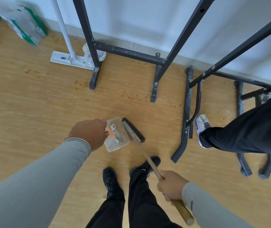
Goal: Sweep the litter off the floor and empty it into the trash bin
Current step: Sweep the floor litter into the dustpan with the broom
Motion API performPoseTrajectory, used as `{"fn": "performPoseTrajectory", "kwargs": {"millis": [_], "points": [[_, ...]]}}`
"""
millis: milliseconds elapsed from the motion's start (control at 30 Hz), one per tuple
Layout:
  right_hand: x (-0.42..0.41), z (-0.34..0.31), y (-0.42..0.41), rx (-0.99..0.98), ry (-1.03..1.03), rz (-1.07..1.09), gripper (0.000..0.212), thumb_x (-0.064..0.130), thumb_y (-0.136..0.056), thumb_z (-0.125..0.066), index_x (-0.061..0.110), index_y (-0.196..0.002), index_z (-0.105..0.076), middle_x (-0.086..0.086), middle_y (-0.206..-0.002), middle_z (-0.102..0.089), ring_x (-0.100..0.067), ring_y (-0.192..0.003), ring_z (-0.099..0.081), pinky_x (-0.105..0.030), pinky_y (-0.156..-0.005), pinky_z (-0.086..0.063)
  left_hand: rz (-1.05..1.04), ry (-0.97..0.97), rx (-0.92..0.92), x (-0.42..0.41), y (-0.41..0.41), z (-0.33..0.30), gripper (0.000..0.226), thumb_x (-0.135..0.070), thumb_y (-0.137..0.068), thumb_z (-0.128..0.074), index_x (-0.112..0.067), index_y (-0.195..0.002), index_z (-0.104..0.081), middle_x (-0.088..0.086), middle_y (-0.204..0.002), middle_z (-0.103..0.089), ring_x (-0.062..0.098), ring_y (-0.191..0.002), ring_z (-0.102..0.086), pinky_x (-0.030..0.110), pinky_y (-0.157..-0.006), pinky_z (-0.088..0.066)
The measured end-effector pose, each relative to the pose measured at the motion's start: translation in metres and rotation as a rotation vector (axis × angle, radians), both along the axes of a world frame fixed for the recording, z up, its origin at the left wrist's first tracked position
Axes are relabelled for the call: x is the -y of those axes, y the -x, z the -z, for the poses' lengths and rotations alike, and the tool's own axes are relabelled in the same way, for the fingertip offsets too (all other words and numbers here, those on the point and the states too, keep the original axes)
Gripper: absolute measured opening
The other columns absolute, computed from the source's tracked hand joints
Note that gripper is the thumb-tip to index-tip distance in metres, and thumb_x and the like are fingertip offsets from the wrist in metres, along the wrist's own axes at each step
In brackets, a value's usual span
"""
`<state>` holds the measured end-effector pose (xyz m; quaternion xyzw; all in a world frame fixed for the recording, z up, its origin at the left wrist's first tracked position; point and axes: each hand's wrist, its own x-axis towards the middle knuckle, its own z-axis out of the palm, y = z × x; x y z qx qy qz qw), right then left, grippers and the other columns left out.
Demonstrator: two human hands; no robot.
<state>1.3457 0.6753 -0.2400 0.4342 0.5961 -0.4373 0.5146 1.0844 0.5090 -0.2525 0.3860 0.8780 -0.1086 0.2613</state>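
Observation:
A clear plastic dustpan (120, 129) lies on the wooden floor in front of my feet, with white and orange litter (112, 131) inside it. My left hand (88, 133) grips the dustpan's near end; its handle is hidden under the hand. A broom with a dark bristle head (134, 130) rests against the dustpan's open right edge. Its wooden handle (149, 159) runs down to my right hand (171, 185), which is curled round it. No trash bin is in view.
Black metal table legs (154, 89) and folding frames (187, 112) stand along the white wall. A white flat mop (72, 60) leans at the wall, a plastic bag (24, 23) lies far left. Another person's leg and shoe (202, 127) are at the right.

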Motion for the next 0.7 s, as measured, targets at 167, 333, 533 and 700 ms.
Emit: {"fn": "performPoseTrajectory", "kwargs": {"millis": [167,333,533,700], "points": [[-0.036,-0.035,-0.052,0.012,0.042,0.366,0.067,0.004,-0.093,-0.053,0.032,-0.153,-0.039,-0.004,-0.063,-0.046,-0.014,-0.043,-0.036,-0.026,-0.039,-0.037,0.013,-0.003,0.000,0.004,0.000,0.000,0.026,-0.046,-0.102,-0.045,-0.023,-0.109,-0.055,-0.005,-0.084,-0.049,0.021,-0.070,-0.054,0.033,-0.063,-0.047],[-0.053,-0.039,-0.083,0.080,-0.156,0.495,0.065,0.003,-0.096,-0.049,0.032,-0.153,-0.037,-0.008,-0.061,-0.043,-0.018,-0.044,-0.033,-0.027,-0.042,-0.032,0.016,-0.011,0.006,0.004,0.001,0.002,0.026,-0.046,-0.102,-0.045,-0.023,-0.109,-0.054,-0.006,-0.083,-0.048,0.022,-0.070,-0.053,0.033,-0.063,-0.045],[-0.058,0.014,-0.064,0.169,-0.293,0.395,0.043,0.003,-0.092,-0.047,-0.001,-0.134,-0.053,-0.012,-0.060,-0.056,-0.022,-0.038,-0.050,-0.028,-0.045,-0.046,0.009,-0.003,0.010,0.002,0.003,0.002,0.029,-0.048,-0.101,-0.046,-0.023,-0.112,-0.055,-0.005,-0.087,-0.052,0.022,-0.072,-0.056,0.034,-0.065,-0.049],[0.002,0.033,-0.020,0.099,-0.158,0.408,0.014,-0.001,-0.087,-0.048,0.005,-0.096,-0.058,-0.011,-0.061,-0.057,-0.024,-0.053,-0.053,-0.035,-0.060,-0.051,-0.002,-0.002,0.016,0.003,0.000,-0.003,0.029,-0.046,-0.101,-0.047,-0.022,-0.113,-0.057,-0.003,-0.096,-0.062,0.022,-0.074,-0.057,0.035,-0.068,-0.053]]}}
